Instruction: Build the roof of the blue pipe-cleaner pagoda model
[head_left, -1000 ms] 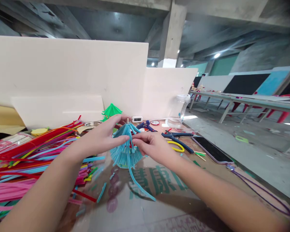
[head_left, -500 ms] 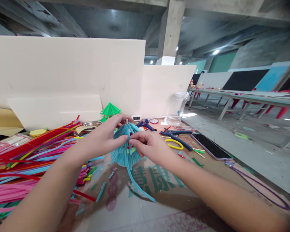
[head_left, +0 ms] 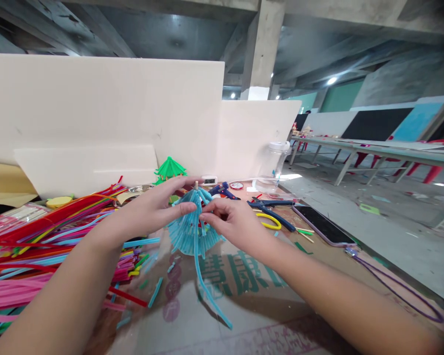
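A light-blue pavilion model, its layered roof made of pipe cleaners with a small stick at the tip, stands in front of me. My left hand curves round its upper roof, thumb at the front and fingers partly hidden behind. Close to the thumb, my right hand pinches a blue pipe cleaner against the front of the roof. The strip's long loose end hangs down and curves toward me over the tabletop. Behind my left hand sits a green pavilion model.
Bundled coloured pipe cleaners cover the left side. Beyond the hands lie a glue gun, pliers, yellow-handled scissors and a phone. A clear plastic bottle stands before the white board.
My left thumb has lifted slightly away from the right fingertips. The strip's loose end has swung a little left and nearer to me. My right hand keeps its pinch.
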`<action>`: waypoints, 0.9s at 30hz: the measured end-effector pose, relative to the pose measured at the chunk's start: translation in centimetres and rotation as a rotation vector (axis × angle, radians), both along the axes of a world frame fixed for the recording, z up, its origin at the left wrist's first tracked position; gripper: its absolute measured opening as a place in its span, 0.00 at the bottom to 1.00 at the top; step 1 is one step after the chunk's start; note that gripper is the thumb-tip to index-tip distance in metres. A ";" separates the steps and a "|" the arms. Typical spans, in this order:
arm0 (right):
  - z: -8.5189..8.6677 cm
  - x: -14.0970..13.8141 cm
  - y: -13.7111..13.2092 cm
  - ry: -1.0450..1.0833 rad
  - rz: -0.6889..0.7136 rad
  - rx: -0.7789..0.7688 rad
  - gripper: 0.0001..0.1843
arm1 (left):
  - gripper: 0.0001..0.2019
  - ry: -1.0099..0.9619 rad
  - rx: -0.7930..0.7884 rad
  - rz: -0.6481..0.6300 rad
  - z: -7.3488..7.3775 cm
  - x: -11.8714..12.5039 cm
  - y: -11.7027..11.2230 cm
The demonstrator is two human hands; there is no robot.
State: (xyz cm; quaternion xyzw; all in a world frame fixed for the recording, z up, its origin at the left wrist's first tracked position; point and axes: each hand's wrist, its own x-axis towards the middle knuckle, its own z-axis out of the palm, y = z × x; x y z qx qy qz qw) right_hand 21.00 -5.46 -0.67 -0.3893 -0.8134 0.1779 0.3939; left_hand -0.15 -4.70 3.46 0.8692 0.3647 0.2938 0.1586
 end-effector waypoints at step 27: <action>1.6 2.4 2.3 0.200 -0.005 -0.023 0.07 | 0.24 -0.183 -0.015 0.145 -1.1 -0.3 2.8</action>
